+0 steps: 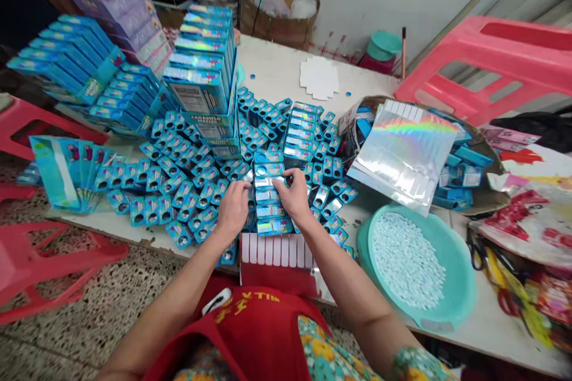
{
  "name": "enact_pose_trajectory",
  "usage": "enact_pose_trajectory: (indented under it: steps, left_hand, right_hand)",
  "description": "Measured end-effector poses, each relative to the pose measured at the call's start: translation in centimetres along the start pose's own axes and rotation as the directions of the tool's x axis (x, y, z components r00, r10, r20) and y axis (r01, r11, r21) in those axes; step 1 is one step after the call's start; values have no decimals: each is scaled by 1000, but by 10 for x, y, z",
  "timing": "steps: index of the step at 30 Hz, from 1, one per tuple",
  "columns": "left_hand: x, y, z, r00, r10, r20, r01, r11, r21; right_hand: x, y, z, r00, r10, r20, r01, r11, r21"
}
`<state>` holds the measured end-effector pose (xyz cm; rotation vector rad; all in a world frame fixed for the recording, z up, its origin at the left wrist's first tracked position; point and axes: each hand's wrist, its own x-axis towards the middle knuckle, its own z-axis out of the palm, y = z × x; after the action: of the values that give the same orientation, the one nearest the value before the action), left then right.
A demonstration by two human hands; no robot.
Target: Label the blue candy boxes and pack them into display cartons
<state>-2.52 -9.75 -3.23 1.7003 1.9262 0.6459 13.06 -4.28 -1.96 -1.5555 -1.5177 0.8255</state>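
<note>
A row of small blue boxes (270,211) stands between my hands, their shiny ends facing up. My left hand (233,208) is at the row's left side, thumb and forefinger closed on a small pale, glossy piece I cannot make out. From the right, my right hand (295,193) pinches the right end of one box near the far end of the row. Close to my body lies a sheet of pale strip labels (277,250) on a red surface. Many more blue boxes (179,193) with round holes stand packed around the row.
Tall stacked blue cartons (201,92) rise beyond my left hand. On the right stand a turquoise basin (462,286) of small pale pieces and a carton of blue boxes (465,172) topped by silvery sheets (402,143). Scissors (507,302) lie far right; red stools (49,268) stand left.
</note>
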Motion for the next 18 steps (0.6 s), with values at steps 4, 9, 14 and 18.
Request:
enact_pose_trajectory:
  steps: [4, 9, 14, 18]
  left_hand:
    - [-8, -2, -16, 987, 105, 122, -117, 988, 100]
    - [-45, -16, -32, 950, 13, 312, -1, 999, -38]
    - [-93, -14, -17, 915, -56, 401, 168, 954, -249]
    - [-111, 4, -16, 945, -141, 295, 262, 865, -427]
  right_hand:
    - [-1, 4, -17, 996, 25, 90, -30, 998, 50]
    - [-44, 33, -90, 992, 120, 40, -120, 993, 4]
    - [-128, 59, -140, 932, 363, -2, -363, 930, -55]
    - [-178, 47, -135, 892, 439, 103, -451, 878, 160]
